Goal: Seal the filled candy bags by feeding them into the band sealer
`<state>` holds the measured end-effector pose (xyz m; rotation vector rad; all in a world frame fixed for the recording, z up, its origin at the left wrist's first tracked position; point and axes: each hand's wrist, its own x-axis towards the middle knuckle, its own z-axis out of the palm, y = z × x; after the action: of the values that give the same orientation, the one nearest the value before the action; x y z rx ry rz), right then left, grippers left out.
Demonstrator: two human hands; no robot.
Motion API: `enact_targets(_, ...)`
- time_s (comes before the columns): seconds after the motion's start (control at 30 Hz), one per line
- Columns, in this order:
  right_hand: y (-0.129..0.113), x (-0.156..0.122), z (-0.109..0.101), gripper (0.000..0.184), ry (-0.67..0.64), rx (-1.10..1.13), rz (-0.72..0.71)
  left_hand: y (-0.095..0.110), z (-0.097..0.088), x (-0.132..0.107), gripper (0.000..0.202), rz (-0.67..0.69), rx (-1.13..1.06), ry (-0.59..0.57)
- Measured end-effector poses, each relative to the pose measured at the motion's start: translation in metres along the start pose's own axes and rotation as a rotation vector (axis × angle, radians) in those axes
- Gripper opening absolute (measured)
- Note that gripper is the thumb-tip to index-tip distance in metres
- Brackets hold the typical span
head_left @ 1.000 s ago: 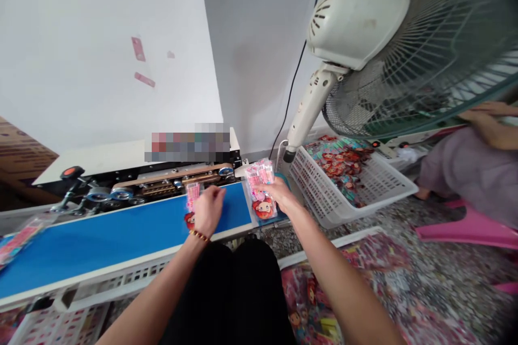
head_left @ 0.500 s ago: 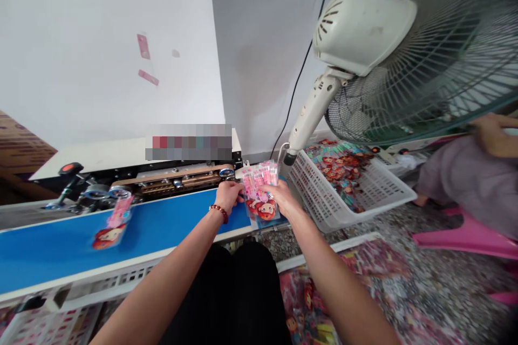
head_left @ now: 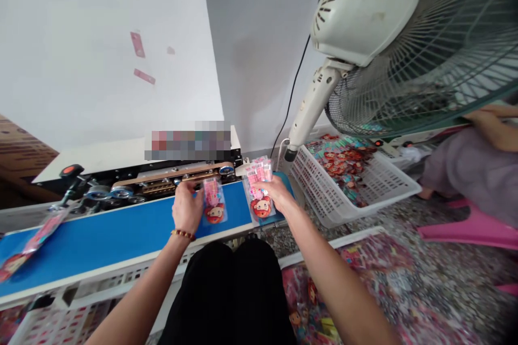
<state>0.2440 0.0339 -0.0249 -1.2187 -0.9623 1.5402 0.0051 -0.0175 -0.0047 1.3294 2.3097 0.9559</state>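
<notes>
A flat clear packet, with a pink card on top and a red-haired cartoon face below, lies on the blue conveyor belt. My left hand is at its upper left edge, thumb and fingers drawn together on it; the fingertips are partly hidden. At the belt's right end, my right hand holds a fanned stack of similar packets, thumb on top. Another packet lies slanted at the belt's far left, beside the machine's wheels.
Behind the belt runs the sealing machine with its rollers and band. A large fan leans in from the right. Below it stands a white basket of packets. More packets lie low right. Another person's arm shows at the right edge.
My left hand has moved left from the stack, and one packet now lies apart on the belt beside it. The earlier packet has travelled further left. My right hand still holds the stack.
</notes>
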Motion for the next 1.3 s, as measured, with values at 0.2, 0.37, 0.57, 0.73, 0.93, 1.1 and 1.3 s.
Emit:
enact_targets(0.2, 0.000, 0.001, 0.005, 0.043, -0.054, 0.008, -0.003, 0.043, 0.045, -0.020, 0.028, -0.010, -0.336, -0.499)
enact_targets(0.37, 0.000, 0.000, -0.001, 0.047, -0.020, 0.008, 0.008, 0.069, 0.067, -0.009, 0.023, -0.265, -0.478, -0.556)
enact_targets(0.57, -0.004, -0.002, -0.016, 0.040, 0.035, 0.071, 0.042, 0.053, 0.059, 0.011, 0.020, -0.274, -0.381, -0.480)
enact_targets(0.73, -0.002, -0.003, -0.014, 0.031, -0.023, 0.119, 0.099, 0.026, 0.038, 0.022, 0.019, -0.264, -0.294, -0.411)
enact_targets(0.93, 0.000, -0.003, -0.003, 0.029, -0.069, 0.110, 0.085, -0.019, -0.009, 0.015, 0.018, -0.112, -0.035, -0.148)
enact_targets(1.1, -0.004, -0.006, 0.000, 0.038, -0.110, 0.132, 0.094, 0.006, 0.008, -0.014, 0.020, 0.058, -0.112, -0.147)
enact_targets(1.3, -0.002, -0.008, 0.000, 0.047, -0.081, 0.078, 0.067, 0.067, 0.060, -0.019, 0.024, -0.215, -0.503, -0.577)
